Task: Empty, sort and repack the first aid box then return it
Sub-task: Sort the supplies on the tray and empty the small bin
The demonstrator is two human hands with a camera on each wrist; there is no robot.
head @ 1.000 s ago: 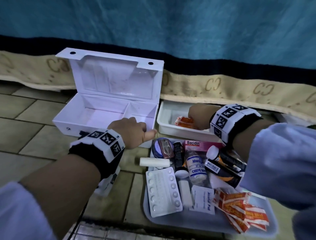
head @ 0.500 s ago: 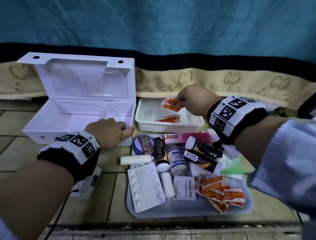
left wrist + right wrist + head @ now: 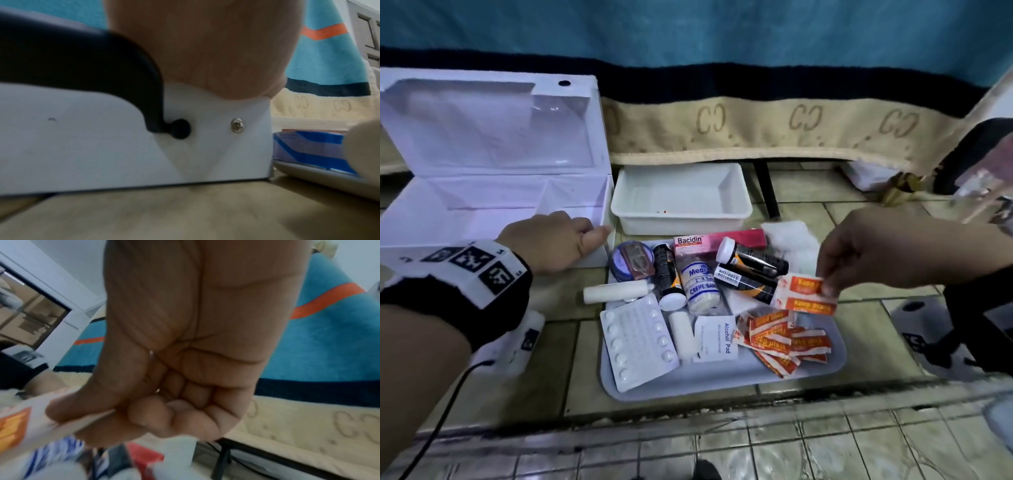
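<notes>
Nearest me, grey flat plastic tray [image 3: 822, 371] on the tiled floor holds the emptied stock: heap of orange-and-white plaster sachets [image 3: 782, 339], white blister pack of tablets [image 3: 638, 342], alcohol pad sachet [image 3: 715, 339], rolled white crepe bandage [image 3: 700, 284], dark bottles, pink Bacidin carton [image 3: 717, 240].

My right hand [image 3: 887, 253] hangs over the tray's right side, thumb and curled fingers pinching two orange-and-white plaster sachets held together [image 3: 804, 294], just above the heap, not touching it. Right wrist view confirms the pinch [image 3: 18, 423].

My left hand [image 3: 554, 240] rests on the front wall of the white metal first aid box [image 3: 482, 212], fingers loosely curled over the rim, gripping nothing I can make out. Box sits left of the tray, lid up, both compartments bare.

Behind the tray, white rectangular plastic tub [image 3: 681, 195], a scrap of orange showing inside at the front.

My read: sorting step, plasters being grouped. Next move: set this pair with the heap, or into one compartment. Needs a light release so the sachets don't scatter.
</notes>
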